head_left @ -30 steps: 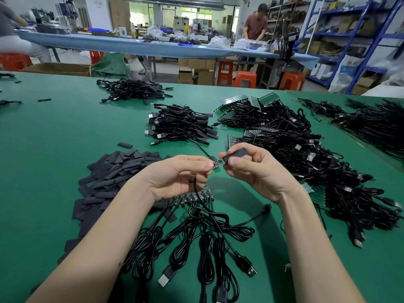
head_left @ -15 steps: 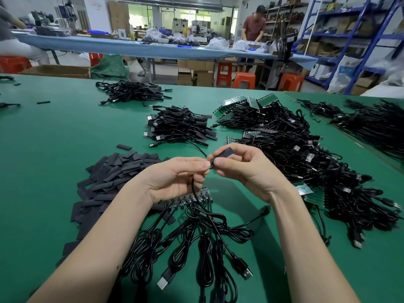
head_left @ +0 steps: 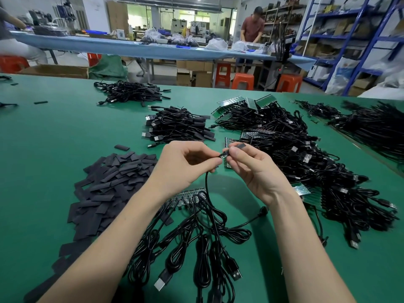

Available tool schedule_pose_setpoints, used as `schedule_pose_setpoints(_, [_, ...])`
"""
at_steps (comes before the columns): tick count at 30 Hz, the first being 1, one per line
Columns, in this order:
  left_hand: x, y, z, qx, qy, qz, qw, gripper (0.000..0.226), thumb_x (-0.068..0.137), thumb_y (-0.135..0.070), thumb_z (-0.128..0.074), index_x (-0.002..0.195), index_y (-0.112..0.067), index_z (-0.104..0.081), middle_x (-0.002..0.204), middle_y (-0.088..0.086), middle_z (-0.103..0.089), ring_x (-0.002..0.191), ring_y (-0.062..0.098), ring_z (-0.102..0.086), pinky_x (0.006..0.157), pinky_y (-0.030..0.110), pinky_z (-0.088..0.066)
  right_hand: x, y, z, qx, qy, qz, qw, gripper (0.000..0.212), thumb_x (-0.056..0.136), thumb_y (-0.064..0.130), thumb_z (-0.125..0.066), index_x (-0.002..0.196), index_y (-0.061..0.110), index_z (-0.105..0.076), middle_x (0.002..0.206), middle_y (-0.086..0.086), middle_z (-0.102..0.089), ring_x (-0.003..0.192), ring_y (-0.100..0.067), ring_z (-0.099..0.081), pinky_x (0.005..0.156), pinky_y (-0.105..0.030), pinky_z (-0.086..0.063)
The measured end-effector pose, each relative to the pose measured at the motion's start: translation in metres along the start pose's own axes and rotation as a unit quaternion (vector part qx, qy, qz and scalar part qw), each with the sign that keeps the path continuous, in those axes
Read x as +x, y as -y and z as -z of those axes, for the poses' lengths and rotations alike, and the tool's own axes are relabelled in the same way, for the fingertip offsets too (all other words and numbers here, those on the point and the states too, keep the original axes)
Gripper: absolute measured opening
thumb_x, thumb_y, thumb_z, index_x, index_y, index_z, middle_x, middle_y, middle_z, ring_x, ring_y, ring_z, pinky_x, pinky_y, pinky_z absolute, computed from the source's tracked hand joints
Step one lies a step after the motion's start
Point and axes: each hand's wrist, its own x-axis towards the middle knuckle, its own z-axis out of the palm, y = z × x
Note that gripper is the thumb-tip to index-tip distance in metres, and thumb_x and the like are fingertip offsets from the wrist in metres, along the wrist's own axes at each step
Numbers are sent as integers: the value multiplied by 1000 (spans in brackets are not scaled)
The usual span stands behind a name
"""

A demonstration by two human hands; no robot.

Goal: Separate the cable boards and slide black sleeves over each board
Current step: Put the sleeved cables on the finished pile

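Observation:
My left hand pinches the end of a black cable where its small green board sticks out between my fingertips. My right hand pinches a black sleeve whose near end meets the board's tip. The cable hangs from my left hand down to the table. A strip of joined boards with several cables attached lies just under my wrists. A heap of loose black sleeves is on the left.
Sleeved cables lie in a pile beyond my hands, another farther back. A big tangle of cables with board strips fills the right. The green table is bare at left. A person stands at the far blue bench.
The sleeve in my right hand slid onto the board a moment ago and now sits back at its tip. Both hands have lifted slightly.

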Motion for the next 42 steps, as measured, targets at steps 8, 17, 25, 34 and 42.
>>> schedule_pose_setpoints(8, [-2,-5,-2,133,-7,-80,988,6,85,-9,-81,90,-9,-82,81,-3,-78,73,10,-72,73,22,-58,-2,2,3,-49,25,1,998,5,75,15,-78,78,17,-80,87,-5,-76,76,-10,-73,70,-15,-56])
schedule_pose_setpoints(17, [-1,-3,2,120,-25,-67,990,6,82,-17,-84,87,-15,-83,75,-9,-76,70,11,-73,70,30,-59,-2,1,2,-89,39,-9,995,9,73,16,-80,81,18,-79,85,-5,-74,69,-9,-70,67,-15,-56])
schedule_pose_setpoints(25, [-1,-2,2,108,-24,-64,992,7,77,-20,-87,80,-18,-82,70,-10,-75,63,8,-70,62,19,-55,-3,3,1,-116,58,-21,991,11,70,18,-79,81,17,-80,84,-5,-75,67,-6,-67,65,-15,-55])
schedule_pose_setpoints(34, [-1,1,0,110,-25,-63,992,7,78,-20,-87,78,-18,-80,66,-14,-72,61,5,-69,60,13,-49,-3,4,2,-133,58,-21,989,15,70,17,-81,84,14,-79,81,-8,-73,65,-9,-66,65,-16,-55])
schedule_pose_setpoints(42, [-3,6,-4,28,-41,-15,999,9,80,-21,-85,84,-17,-79,77,-3,-78,72,16,-76,75,39,-63,-2,-1,-7,-95,19,102,990,29,78,15,-78,107,13,-73,93,-17,-77,80,-20,-74,73,-25,-58])
